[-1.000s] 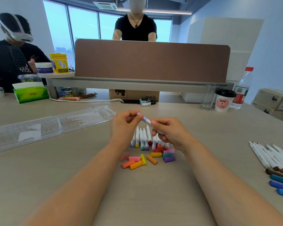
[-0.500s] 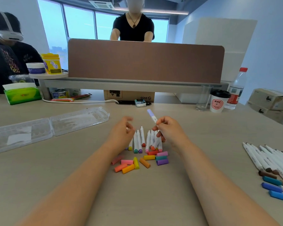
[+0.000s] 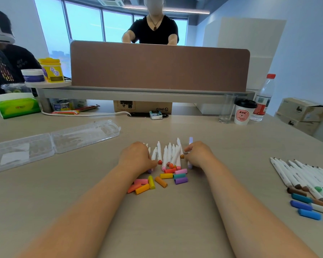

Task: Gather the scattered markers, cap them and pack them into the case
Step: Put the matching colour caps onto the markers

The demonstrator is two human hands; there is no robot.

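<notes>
A row of uncapped white markers (image 3: 168, 155) lies on the table between my hands, coloured tips toward me. Loose caps (image 3: 164, 180) in pink, orange, yellow, teal and purple are scattered just in front of them. My right hand (image 3: 199, 155) grips a lilac-capped marker (image 3: 190, 141) and holds it down at the right end of the row. At the left end, the fingers of my left hand (image 3: 138, 157) curl over a purple-tipped marker (image 3: 149, 171). The clear plastic case (image 3: 54, 144) lies open and empty at the far left.
A second group of white markers (image 3: 306, 175) with brown and blue caps (image 3: 306, 207) lies at the right edge. A glass (image 3: 226, 108), a paper cup (image 3: 242, 114) and a bottle (image 3: 263, 97) stand at the back right. A tissue pack (image 3: 17, 107) sits back left, and two people sit beyond.
My right hand has brought the lilac-capped marker down from the air to the right end of the row. My left hand has dropped onto the markers at the left end.
</notes>
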